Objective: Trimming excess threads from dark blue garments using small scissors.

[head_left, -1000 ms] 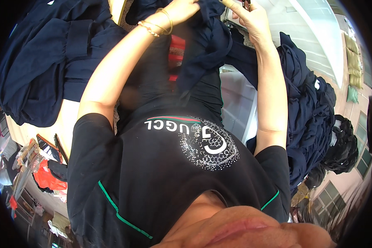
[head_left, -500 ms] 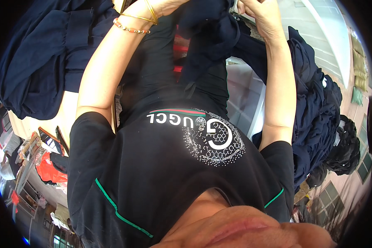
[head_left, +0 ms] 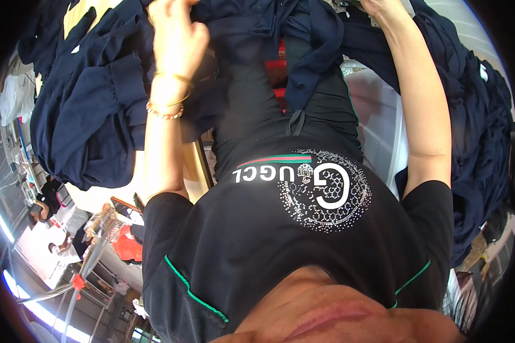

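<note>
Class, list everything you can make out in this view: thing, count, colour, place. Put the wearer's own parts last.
cloth in lap: uncountable folds, navy, top centre
left cloth heap: one, navy, on the table
right cloth heap: one, navy, beyond the right arm
table: one, pale wood, left
tub: one, whitish, right of the legs
unclear object: red, between the legs
bag: one, white, far left
light strips: several, white, left edge
shirt: one, black with green trim, centre
trousers: one pair, black, above shirt
beaded bracelet: one, reddish, left wrist
left hand: one, bare, top
right hand: one, bare, cut off by top edge
</note>
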Demonstrator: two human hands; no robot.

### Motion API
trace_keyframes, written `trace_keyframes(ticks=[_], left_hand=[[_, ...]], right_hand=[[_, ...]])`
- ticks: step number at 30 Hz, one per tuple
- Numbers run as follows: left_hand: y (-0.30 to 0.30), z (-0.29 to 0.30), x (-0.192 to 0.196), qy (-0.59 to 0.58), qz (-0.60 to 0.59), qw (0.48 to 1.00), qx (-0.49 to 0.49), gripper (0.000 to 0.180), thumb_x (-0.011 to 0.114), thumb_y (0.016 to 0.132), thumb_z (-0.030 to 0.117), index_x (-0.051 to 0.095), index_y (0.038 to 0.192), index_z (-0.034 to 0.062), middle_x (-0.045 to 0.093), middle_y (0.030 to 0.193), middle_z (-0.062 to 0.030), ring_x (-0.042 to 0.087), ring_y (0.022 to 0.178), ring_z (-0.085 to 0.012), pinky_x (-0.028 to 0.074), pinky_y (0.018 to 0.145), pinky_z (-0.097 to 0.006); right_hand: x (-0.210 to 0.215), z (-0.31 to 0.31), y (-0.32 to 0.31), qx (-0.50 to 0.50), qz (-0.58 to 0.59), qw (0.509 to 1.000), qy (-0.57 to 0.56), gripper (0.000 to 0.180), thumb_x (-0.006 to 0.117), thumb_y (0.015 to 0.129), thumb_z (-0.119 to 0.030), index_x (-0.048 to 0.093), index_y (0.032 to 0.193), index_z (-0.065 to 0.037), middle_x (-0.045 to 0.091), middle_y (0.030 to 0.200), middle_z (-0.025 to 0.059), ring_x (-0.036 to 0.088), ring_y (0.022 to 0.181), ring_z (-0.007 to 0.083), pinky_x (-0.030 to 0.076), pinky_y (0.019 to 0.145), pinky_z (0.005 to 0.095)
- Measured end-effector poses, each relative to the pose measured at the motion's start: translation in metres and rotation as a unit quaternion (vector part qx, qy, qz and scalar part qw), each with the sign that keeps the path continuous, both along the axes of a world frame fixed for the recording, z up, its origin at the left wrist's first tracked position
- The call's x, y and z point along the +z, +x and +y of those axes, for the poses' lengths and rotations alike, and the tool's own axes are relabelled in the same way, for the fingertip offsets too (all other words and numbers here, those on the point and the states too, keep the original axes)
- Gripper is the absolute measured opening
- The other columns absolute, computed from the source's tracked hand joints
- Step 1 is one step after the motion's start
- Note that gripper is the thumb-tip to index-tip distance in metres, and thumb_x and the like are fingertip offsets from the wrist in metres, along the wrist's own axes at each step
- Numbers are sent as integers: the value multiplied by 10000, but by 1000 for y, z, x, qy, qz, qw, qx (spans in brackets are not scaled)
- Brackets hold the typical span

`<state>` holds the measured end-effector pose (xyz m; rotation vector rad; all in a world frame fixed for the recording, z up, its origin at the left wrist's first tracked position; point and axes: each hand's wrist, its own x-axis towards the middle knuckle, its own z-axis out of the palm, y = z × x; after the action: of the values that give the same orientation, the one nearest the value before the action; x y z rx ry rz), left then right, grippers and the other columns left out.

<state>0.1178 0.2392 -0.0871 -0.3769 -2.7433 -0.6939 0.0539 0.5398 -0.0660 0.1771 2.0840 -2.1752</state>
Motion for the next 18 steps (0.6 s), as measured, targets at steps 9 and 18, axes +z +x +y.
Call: trace_keyframes(ticks=[9,18], left_hand=[[-60,68,-116,-182,-25,929,-323,150,574,891,129,720,879,92,615,963,-86,619,977,-276,492,844,-400],[-99,58,-131,-254,122,889,-361,196,554,948,207,714,877,119,629,1115,-57,575,1098,-234,412,949,-371]], right_hand=[[-12,0,-2,18,22,999,-26,287,771,935,-267,697,1138,-79,565,670,-51,462,505,16,286,455,176],[-25,4,-12,39,73,997,-2,281,752,947,-261,711,1130,-51,574,676,-40,473,518,28,286,455,189]])
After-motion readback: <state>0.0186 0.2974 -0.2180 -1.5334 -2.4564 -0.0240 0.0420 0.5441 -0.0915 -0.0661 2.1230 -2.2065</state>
